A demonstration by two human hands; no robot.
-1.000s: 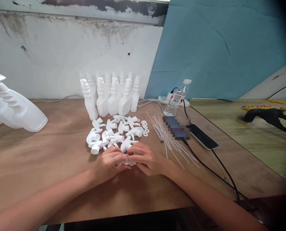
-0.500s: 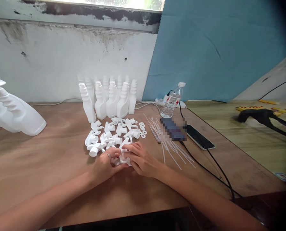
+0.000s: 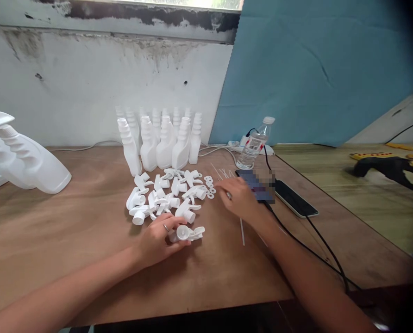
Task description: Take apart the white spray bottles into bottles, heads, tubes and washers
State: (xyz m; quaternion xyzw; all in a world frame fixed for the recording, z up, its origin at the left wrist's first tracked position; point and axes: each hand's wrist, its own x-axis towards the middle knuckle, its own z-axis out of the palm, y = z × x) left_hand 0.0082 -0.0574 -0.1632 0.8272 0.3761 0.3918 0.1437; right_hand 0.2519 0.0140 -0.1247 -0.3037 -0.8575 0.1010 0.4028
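Observation:
My left hand (image 3: 159, 240), with a ring on one finger, holds a white spray trigger head (image 3: 184, 232) low over the table, its round opening turned up. My right hand (image 3: 239, 199) reaches over the thin white tubes (image 3: 242, 231), fingertips beside the small white ring washers (image 3: 209, 185). Its fingers are bent and look apart; whether they touch a washer is unclear. A pile of white trigger heads (image 3: 158, 199) lies just beyond my left hand. Part of a pen (image 3: 229, 195) seems to show under my right hand.
White bottles without tops (image 3: 165, 148) stand along the wall. Bigger white spray bottles (image 3: 41, 162) are at the left. To the right are a clear water bottle (image 3: 253, 148), a blurred-out dark device (image 3: 255, 185), a phone (image 3: 297, 199) and black cables (image 3: 328, 259).
My right hand has let go of the trigger head and moved right and away from me to the washers and tubes. My left hand keeps the trigger head, now more in view.

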